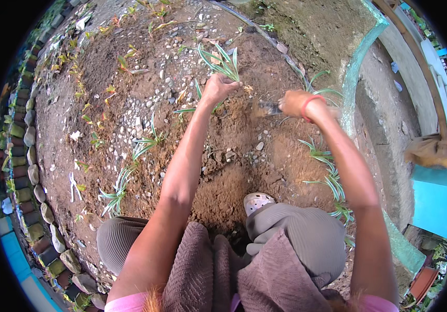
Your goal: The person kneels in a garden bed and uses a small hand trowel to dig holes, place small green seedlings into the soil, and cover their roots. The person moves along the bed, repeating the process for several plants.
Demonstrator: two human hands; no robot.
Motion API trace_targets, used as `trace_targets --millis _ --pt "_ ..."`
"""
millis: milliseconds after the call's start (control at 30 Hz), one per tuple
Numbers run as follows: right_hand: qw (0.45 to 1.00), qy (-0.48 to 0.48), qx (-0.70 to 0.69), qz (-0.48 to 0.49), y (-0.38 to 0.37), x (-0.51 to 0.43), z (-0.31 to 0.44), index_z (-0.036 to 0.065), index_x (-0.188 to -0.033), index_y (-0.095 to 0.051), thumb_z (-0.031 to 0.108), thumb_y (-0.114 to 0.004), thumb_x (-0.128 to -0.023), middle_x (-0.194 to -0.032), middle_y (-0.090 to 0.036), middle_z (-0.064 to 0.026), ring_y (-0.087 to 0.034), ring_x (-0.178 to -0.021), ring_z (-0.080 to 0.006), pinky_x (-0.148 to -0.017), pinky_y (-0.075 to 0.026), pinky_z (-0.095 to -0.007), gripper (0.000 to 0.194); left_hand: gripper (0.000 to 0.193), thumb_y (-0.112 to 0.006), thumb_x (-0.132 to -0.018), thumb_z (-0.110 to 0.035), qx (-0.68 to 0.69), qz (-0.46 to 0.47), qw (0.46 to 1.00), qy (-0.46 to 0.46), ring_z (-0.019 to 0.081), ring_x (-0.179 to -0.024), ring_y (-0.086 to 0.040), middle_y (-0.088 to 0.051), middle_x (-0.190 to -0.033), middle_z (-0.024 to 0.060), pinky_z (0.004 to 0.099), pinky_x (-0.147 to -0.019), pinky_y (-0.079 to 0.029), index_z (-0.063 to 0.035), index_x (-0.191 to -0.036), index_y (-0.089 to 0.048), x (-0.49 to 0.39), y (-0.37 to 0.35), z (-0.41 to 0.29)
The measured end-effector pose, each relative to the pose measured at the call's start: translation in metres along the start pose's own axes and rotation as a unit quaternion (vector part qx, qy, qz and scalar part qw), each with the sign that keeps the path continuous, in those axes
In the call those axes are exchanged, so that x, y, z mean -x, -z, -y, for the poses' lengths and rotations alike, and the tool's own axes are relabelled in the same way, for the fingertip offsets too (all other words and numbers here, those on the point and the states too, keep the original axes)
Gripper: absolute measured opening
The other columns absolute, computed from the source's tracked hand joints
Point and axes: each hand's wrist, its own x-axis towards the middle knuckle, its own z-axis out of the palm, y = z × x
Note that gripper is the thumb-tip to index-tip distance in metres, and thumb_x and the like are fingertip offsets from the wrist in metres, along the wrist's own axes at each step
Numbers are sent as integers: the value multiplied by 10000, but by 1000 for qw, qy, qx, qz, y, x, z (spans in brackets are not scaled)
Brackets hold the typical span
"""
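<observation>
My left hand (221, 86) pinches a spider plant (223, 64) with white-edged leaves near its base, just above the soil. My right hand (295, 103), with a red band at the wrist, grips a short hand tool (269, 108). Motion blurs the tool, so its exact kind cannot be made out; its end points left at the loose brown soil (239, 113). Under my left forearm, more striped leaves (186, 110) stick out, partly hidden. Another spider plant (325, 90) grows just beyond my right hand.
Spider plants line the left (116, 193) and right (330, 181) of the bed. A green-painted concrete edge (350, 78) curves along the right, near a dark hose (262, 33). Stones (48, 214) border the far left. My clog (257, 202) rests on the soil.
</observation>
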Motion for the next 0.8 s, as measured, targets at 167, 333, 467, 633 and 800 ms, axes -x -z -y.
trace_targets --millis 167,333,467,633,800 --pt "996 30 -75 50 -84 -66 18 57 -1024 -603 297 -523 -848 -849 -636 -86 -598 -695 -191 -569 -493 -314 308 317 -713 -745 -245 -15 -31 999 -18 179 -799 -638 -676 -878 115 341 -798 -478 -20 -962 -662 3 -11 -5" --pt "969 64 -211 -112 -118 -27 -9 43 -1215 -510 361 -537 -866 -1019 -608 -182 -624 -885 -243 -738 -515 -347 473 252 -717 -741 -196 89 -9 995 -47 126 -733 -628 -682 -809 79 293 -713 -488 -8 -904 -672 7 -22 -9" --pt "843 119 -361 -381 -81 -26 3 62 -1163 -554 327 -624 -814 -1061 -608 -170 -619 -943 -248 -786 -499 -337 444 267 -692 -767 -166 69 16 995 -65 130 -750 -629 -679 -831 86 283 -720 -493 2 -968 -643 13 -23 -15" --pt "764 145 -564 -277 -47 -44 16 30 -1029 -600 229 -684 -767 -907 -663 -123 -651 -831 -213 -741 -504 -317 340 256 -658 -795 -126 135 47 984 -111 125 -750 -622 -670 -853 85 262 -695 -496 2 -1012 -612 16 -26 -24" --pt "738 132 -592 -296 -52 -39 22 42 -923 -622 149 -682 -754 -781 -673 -100 -648 -706 -142 -673 -501 -277 210 271 -647 -804 -120 171 56 978 -107 118 -742 -609 -660 -865 80 249 -673 -491 0 -1041 -592 15 -29 -21"
